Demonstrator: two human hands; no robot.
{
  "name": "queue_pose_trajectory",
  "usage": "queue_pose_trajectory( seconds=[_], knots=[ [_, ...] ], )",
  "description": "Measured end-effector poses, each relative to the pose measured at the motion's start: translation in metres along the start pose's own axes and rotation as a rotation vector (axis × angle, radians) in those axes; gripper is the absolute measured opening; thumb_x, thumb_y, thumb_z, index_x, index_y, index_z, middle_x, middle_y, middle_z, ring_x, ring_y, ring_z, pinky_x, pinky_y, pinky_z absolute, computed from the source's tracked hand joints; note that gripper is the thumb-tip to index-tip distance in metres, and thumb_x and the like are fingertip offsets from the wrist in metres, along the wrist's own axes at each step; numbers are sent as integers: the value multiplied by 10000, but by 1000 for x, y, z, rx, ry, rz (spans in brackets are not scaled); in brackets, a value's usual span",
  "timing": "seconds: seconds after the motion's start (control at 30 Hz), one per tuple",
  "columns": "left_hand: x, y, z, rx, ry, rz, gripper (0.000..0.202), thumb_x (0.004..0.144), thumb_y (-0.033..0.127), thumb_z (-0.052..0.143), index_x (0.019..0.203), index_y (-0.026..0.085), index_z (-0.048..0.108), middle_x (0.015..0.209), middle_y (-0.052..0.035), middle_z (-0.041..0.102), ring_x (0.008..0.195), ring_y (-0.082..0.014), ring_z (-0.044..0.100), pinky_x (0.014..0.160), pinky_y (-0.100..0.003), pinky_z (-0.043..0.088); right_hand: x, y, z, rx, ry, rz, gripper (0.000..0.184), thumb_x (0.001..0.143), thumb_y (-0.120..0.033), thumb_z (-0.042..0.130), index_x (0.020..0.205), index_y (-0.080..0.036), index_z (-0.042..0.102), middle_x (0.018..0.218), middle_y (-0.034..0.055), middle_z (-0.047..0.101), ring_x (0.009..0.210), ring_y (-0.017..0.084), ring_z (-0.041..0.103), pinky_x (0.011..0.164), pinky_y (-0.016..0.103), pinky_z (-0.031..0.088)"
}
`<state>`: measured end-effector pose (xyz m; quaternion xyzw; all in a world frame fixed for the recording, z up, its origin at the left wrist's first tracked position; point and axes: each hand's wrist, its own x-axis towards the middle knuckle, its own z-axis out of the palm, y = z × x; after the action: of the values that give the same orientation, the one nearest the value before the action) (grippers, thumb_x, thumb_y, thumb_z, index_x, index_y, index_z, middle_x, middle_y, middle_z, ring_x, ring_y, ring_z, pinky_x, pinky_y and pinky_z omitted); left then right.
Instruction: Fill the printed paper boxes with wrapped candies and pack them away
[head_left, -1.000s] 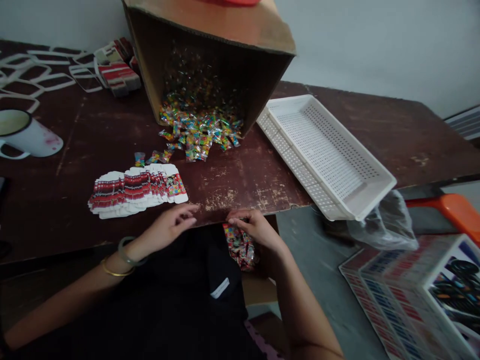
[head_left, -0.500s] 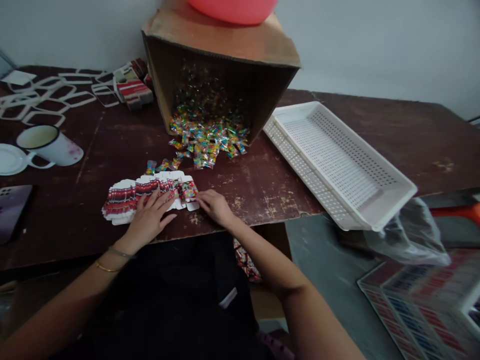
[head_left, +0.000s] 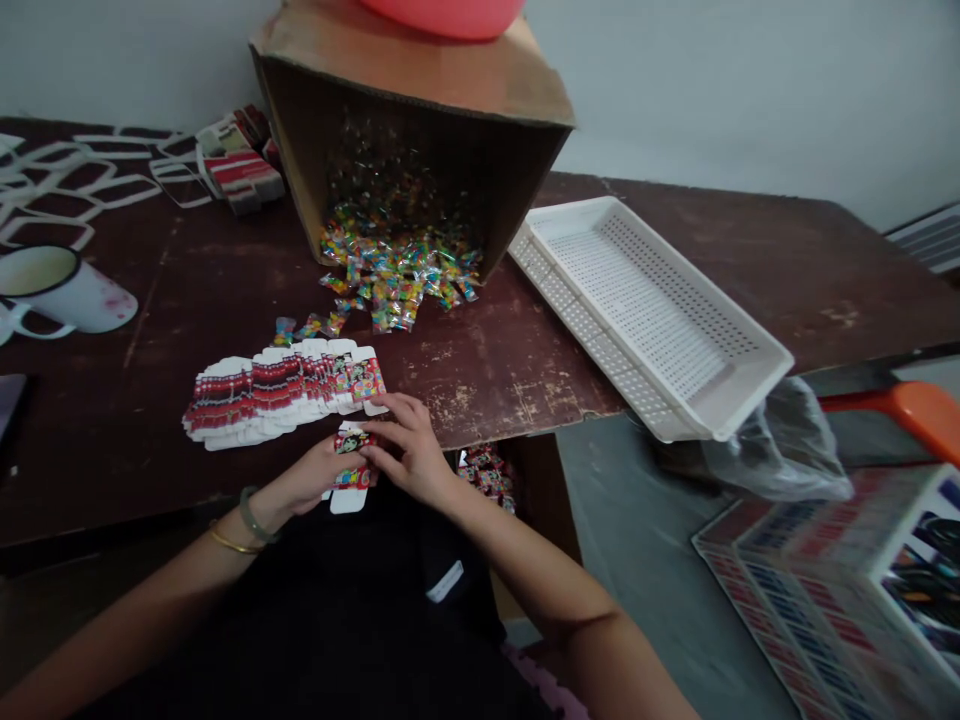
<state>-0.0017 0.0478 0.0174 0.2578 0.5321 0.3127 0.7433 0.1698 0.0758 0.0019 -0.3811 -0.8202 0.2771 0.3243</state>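
Note:
A small red printed candy box (head_left: 350, 474), with white end flaps standing out, is held just over the table's front edge. My left hand (head_left: 309, 478) grips it from the left, thumb across its face. The fingers of my right hand (head_left: 409, 450) close on its upper right side. Behind my hands lies a fanned row of flat red and white candy boxes (head_left: 262, 395). Past that row, colourful wrapped candies (head_left: 397, 285) spill from a cardboard box (head_left: 427, 75) lying on its side.
A white perforated tray (head_left: 660, 310) sits to the right, its near end beyond the table edge. An enamel mug (head_left: 90, 295) stands at left. A stack of cards (head_left: 244, 175) and white paper frames (head_left: 67, 180) lie at back left. An open carton (head_left: 487, 475) holds red packs below.
One box has come off the fanned row and is now between both hands, nearer to my body. My left hand has left the row. The view has shifted slightly right.

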Motion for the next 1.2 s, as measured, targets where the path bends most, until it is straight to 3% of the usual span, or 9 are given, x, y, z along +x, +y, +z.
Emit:
queue_pose_trajectory(
  seconds=[0.2, 0.37, 0.57, 0.7, 0.87, 0.93, 1.0, 1.07, 1.2],
  knots=[
    [-6, 10, 5, -66, -60, -102, 158, 574, 147, 697, 714, 150, 625, 558, -20, 690, 520, -179, 646, 570, -310, 492, -10, -6, 4, -103, 89, 5, 279, 866, -339, 635, 1138, -284, 667, 1371, 64, 542, 1322, 272, 370, 1124, 535, 177],
    [-10, 7, 5, -51, -158, -142, 150, 614, 175, 701, 728, 157, 606, 558, -40, 696, 502, -166, 631, 517, -272, 460, -11, -6, 1, 52, 137, 9, 148, 837, -330, 674, 960, -262, 718, 1354, 59, 549, 1312, 254, 404, 1095, 484, 282],
    [-14, 4, 0, 43, -212, -50, 171, 599, 147, 705, 730, 164, 597, 590, -2, 667, 517, -126, 592, 516, -229, 441, 2, -5, -17, 241, -245, 71, 142, 819, -284, 703, 951, -233, 713, 1412, 64, 496, 1335, 252, 381, 1105, 466, 262],
    [-11, 2, -3, 212, -414, -33, 193, 692, 271, 715, 826, 148, 650, 739, -57, 712, 637, -180, 642, 586, -274, 484, 10, -2, -32, 579, -483, 107, 148, 862, -315, 651, 820, -182, 702, 1304, 61, 554, 1193, 189, 527, 1026, 341, 378],
    [0, -19, -1, 553, 10, 276, 250, 687, 344, 744, 619, 167, 581, 538, 43, 569, 512, -128, 533, 486, -221, 389, -8, -5, -32, 645, -291, 257, 189, 883, -336, 616, 817, -171, 680, 959, 40, 631, 943, 169, 587, 902, 307, 443],
    [-2, -31, 3, 562, 108, 383, 220, 791, 375, 649, 728, 166, 615, 619, 23, 618, 572, -145, 576, 530, -229, 429, -22, -10, -26, 677, -156, 378, 176, 863, -328, 642, 982, -202, 671, 905, 21, 635, 864, 155, 588, 826, 278, 465],
    [-9, -40, 7, 534, 169, 489, 235, 863, 361, 573, 997, 171, 608, 731, 6, 669, 660, -163, 632, 614, -247, 482, -37, -13, -20, 804, -7, 520, 375, 823, -338, 691, 1172, -253, 586, 886, -4, 629, 760, 125, 584, 704, 232, 477],
    [-18, -44, 9, 527, 181, 563, 375, 875, 334, 578, 1209, 183, 502, 773, 7, 685, 700, -166, 662, 671, -260, 509, -50, -14, -16, 1033, 55, 673, 401, 813, -392, 695, 1162, -243, 564, 807, -22, 609, 631, 93, 555, 564, 190, 454],
    [-33, -46, 7, 555, -21, 512, 369, 884, 328, 589, 1219, 205, 496, 859, -18, 718, 790, -182, 690, 732, -282, 537, -71, -12, -12, 1567, -86, 943, 323, 769, -412, 747, 921, -165, 603, 713, -25, 592, 568, 65, 552, 488, 153, 447]
  ],
)
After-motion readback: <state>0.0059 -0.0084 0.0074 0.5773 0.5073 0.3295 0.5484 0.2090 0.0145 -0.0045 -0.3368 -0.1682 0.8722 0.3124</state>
